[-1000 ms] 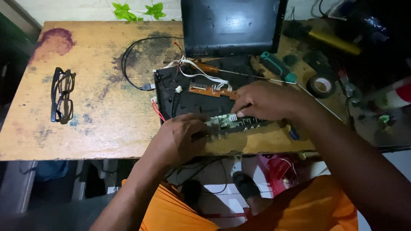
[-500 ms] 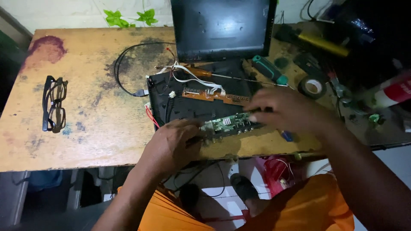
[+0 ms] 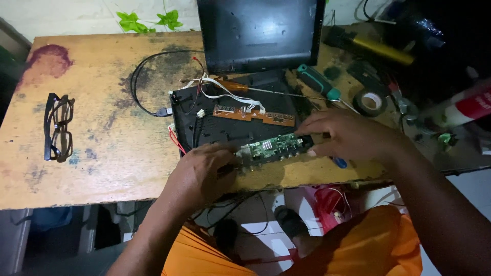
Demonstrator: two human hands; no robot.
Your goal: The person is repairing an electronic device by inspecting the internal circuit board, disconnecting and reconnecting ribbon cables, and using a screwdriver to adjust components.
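Worn, stained wooden table is sitting against a pale wall, dim light falling, tiled floor showing underneath.

Single head-worn view, steeply down, close over the wooden table

You have a narrow green circuit board lying flat between your hands, its left end at your left fingertips, right end under your right fingers.
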